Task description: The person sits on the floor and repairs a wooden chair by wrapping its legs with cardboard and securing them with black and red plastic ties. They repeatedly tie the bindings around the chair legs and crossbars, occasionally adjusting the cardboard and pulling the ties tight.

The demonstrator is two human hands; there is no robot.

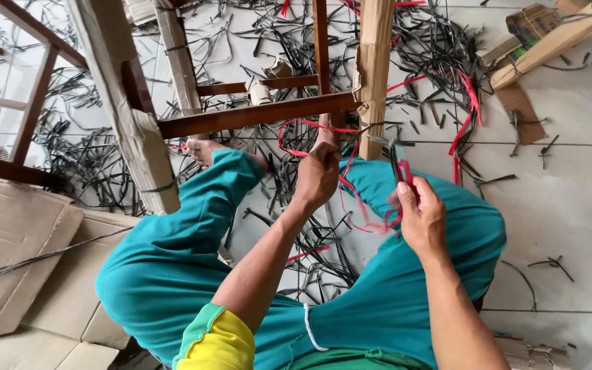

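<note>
A red strap is pinched in the left hand beside the cardboard-wrapped chair leg, red-handled cutters are gripped closed-fisted by the right hand, and wrapping remains on the legs amid cut strap scraps.

Strap offcuts litter the floor beneath the chair frame, flattened cardboard at left.

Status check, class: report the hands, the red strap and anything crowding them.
Left hand grips red strap by wrapped chair leg. Right hand holds red cutter. Black strap scraps litter floor.
</note>
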